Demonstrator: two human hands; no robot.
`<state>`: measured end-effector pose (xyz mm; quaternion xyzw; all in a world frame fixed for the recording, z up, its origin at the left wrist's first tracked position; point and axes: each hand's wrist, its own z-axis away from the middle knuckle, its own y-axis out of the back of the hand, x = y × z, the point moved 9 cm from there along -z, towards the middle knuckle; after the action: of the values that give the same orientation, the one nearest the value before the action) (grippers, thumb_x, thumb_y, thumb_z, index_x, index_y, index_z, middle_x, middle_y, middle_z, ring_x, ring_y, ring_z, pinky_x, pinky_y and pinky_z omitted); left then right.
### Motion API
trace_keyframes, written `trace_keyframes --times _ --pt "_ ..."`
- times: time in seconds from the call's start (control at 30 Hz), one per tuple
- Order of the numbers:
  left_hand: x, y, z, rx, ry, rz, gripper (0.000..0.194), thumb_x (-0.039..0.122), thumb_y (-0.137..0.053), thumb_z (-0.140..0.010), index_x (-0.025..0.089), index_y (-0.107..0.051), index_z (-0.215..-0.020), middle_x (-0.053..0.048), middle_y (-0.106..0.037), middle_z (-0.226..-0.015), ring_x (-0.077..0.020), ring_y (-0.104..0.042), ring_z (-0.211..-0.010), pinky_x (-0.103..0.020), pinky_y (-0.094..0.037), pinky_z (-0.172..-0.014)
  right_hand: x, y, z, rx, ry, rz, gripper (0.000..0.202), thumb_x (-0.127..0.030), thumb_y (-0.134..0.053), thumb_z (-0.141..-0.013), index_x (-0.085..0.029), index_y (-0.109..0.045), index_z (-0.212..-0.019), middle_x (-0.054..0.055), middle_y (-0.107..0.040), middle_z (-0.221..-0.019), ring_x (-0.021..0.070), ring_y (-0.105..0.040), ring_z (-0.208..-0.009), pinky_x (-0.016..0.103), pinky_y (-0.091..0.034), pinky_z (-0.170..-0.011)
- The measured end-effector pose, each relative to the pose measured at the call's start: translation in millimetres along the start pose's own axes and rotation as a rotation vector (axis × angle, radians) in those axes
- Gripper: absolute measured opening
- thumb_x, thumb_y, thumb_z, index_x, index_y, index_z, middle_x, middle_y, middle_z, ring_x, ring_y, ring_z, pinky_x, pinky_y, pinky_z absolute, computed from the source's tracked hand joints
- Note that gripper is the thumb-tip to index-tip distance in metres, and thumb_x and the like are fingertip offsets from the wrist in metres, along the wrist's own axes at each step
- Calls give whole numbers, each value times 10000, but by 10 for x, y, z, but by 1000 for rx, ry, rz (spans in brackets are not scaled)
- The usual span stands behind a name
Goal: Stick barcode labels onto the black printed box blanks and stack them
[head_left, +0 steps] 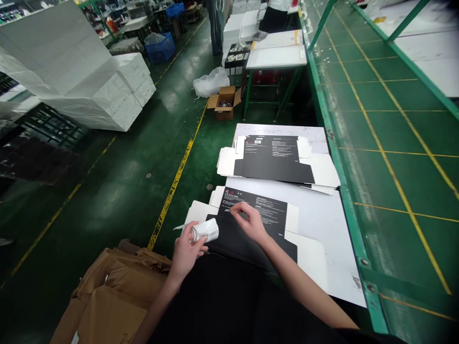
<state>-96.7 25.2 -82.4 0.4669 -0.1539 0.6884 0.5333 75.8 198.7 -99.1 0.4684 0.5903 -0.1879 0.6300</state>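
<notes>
My left hand (187,246) is wrapped round a small white bottle (210,230) with a printed label, tilted on its side. A thin pale strip (179,227) sticks out to the left beside its fingers. My right hand (248,220) hovers above a flat black-and-white printed carton (274,215), thumb and forefinger pinched together. Something small and pale shows at those fingertips, too small to make out. Farther up the white table (337,234) lie more flattened printed cartons (272,160).
Brown wrapping paper (118,296) is heaped at the lower left. A green metal rail (347,210) runs along the table's right side. Ahead stand an open cardboard box (224,112), a white plastic bag (211,82) and another table (276,56). A person's legs (215,26) show at the top.
</notes>
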Motion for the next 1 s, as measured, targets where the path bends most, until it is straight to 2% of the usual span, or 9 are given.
trace_keyframes --times 0.07,0.13,0.2,0.27,0.37,0.5,1.0 --pt "-43 67 5 -4 15 -7 634 409 -722 -819 189 -482 -1362 -147 -740 -1162 -239 -787 -742 -274 -621 -572 764 -29 -162 -61 -354 129 100 -220 -580 -920 -194 -671 -889 33 -738 -951 173 -672 -881 283 -526 -844" --pt "-64 117 25 -8 25 -11 632 413 -715 -828 196 -476 -1370 -151 -731 -1197 -239 -789 -763 -279 -625 -591 1299 19 -341 -66 -500 212 85 -188 -606 -876 -171 -677 -832 48 -743 -877 177 -666 -816 265 -503 -787" --pt "-80 142 50 -10 34 -9 637 414 -714 -830 199 -469 -1378 -154 -725 -1219 -241 -789 -780 -279 -626 -603 1664 54 -522 -70 -572 264 76 -175 -631 -849 -160 -685 -799 57 -744 -845 171 -652 -781 246 -474 -739" --pt "-97 150 74 -5 38 1 652 416 -713 -829 192 -457 -1385 -158 -723 -1222 -238 -789 -779 -273 -623 -601 1881 49 -685 -85 -608 297 62 -167 -649 -839 -151 -701 -807 65 -751 -865 158 -643 -782 228 -449 -714" --pt "-127 140 105 -3 43 14 666 426 -711 -829 182 -450 -1391 -164 -716 -1233 -230 -788 -769 -260 -616 -591 2021 -12 -875 -121 -624 329 49 -147 -672 -829 -141 -720 -822 78 -760 -909 148 -640 -805 213 -431 -706" --pt "-148 129 128 -14 60 18 669 422 -720 -823 189 -456 -1392 -148 -731 -1203 -223 -787 -761 -253 -614 -584 2090 -89 -1011 -180 -624 362 47 -144 -691 -824 -136 -738 -822 78 -760 -885 151 -642 -800 214 -424 -693" --pt "-96 122 121 -32 50 -14 624 406 -702 -833 193 -473 -1374 -145 -735 -1205 -221 -785 -752 -259 -615 -580 2101 -88 -986 -193 -608 442 88 -177 -680 -853 -131 -752 -873 94 -764 -918 163 -648 -831 221 -430 -713"
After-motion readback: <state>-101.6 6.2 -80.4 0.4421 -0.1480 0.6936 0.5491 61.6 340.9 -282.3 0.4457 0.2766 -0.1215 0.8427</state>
